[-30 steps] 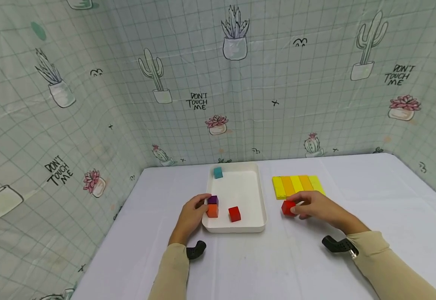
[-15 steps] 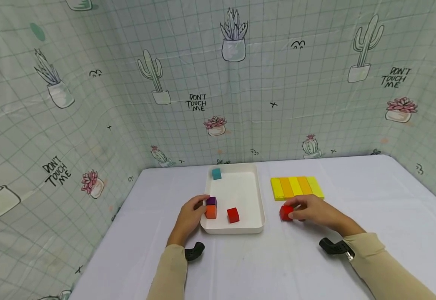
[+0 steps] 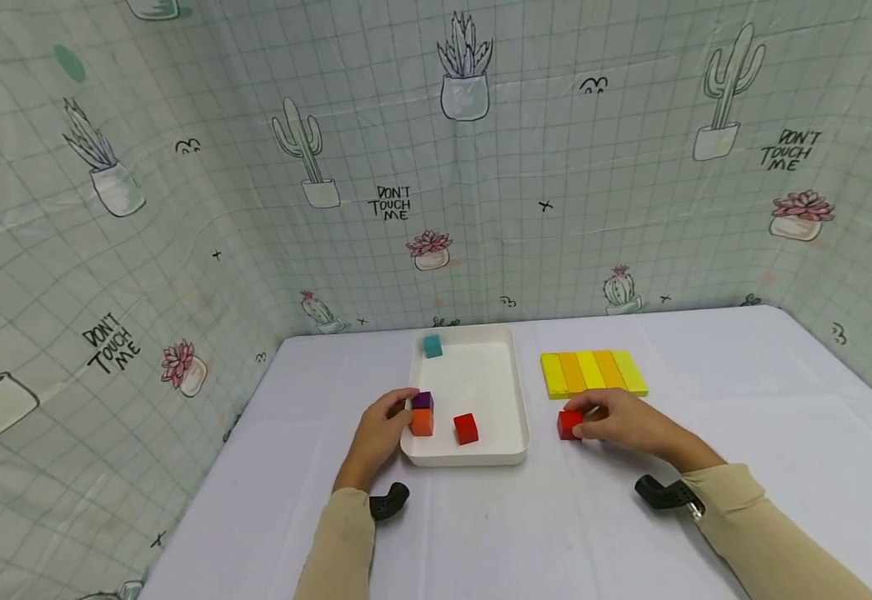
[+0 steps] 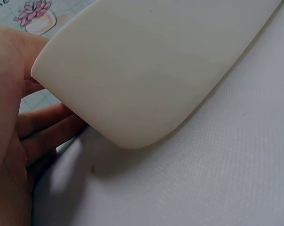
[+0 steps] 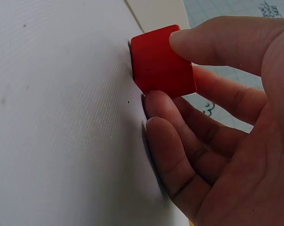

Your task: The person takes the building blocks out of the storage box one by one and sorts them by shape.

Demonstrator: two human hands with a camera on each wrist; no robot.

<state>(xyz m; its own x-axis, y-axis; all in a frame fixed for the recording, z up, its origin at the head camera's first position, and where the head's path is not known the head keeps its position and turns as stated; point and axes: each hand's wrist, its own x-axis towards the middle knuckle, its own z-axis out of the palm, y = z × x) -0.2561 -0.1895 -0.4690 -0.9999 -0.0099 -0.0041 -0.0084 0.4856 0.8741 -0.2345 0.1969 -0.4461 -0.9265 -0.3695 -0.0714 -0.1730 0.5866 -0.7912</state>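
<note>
My right hand (image 3: 616, 421) pinches a red cube (image 5: 158, 63) between thumb and fingers. The cube is low against the white tabletop, right of the tray, and two of the fingertips rest by the cloth in the right wrist view. At the left side of a shallow white tray (image 3: 492, 450), my left hand (image 3: 376, 433) grips the rim, with the thumb over the edge and other fingers along the outer wall in the left wrist view. Inside the tray, an orange cube (image 3: 422, 422) and a purple cube (image 3: 423, 402) stand beside that hand. Another red cube (image 3: 466, 428) lies near the tray's front.
A teal cube (image 3: 433, 346) sits in the tray's back left corner. Behind the right hand lies a row of yellow and orange flat blocks (image 3: 589, 372), side by side. A curtain with cactus drawings (image 3: 473, 192) closes off the back and sides of the table.
My right hand has moved slightly left and down with the red cube, which now sits lower at the tabletop. The left hand and the tray keep their places.
</note>
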